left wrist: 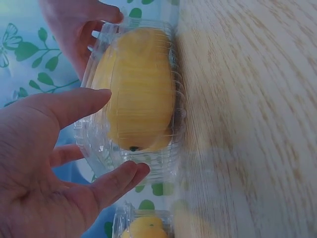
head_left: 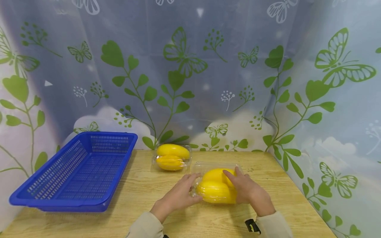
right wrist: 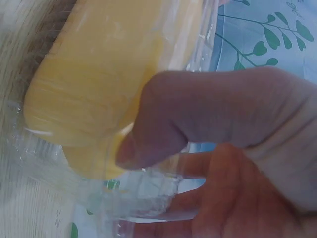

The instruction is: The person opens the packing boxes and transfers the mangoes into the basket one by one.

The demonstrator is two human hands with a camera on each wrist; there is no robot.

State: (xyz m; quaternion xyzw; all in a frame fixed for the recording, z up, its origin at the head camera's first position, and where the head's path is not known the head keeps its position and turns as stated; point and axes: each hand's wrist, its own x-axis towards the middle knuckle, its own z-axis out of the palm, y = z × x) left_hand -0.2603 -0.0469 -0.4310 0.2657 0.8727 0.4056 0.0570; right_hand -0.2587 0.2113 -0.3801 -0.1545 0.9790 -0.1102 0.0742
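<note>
A clear plastic clamshell box (left wrist: 156,171) holding large yellow fruit (head_left: 215,191) lies on the table between both hands. Clear plastic also shows behind the fruit in the head view. At the box's left end, my left hand (head_left: 181,195) spreads its thumb and fairly straight fingers along opposite sides. My right hand (head_left: 248,190) grips the right end. In the right wrist view its bent thumb (right wrist: 143,131) presses on the plastic over the fruit, with the other fingers at the far side, partly hidden by the box.
A second clear box (head_left: 189,158) with yellow fruit stands further back, left of the hands. To the left is a blue slotted plastic basket (head_left: 119,177). The wood-grain table (head_left: 143,195) meets a curtain (head_left: 238,76) printed with leaves and butterflies.
</note>
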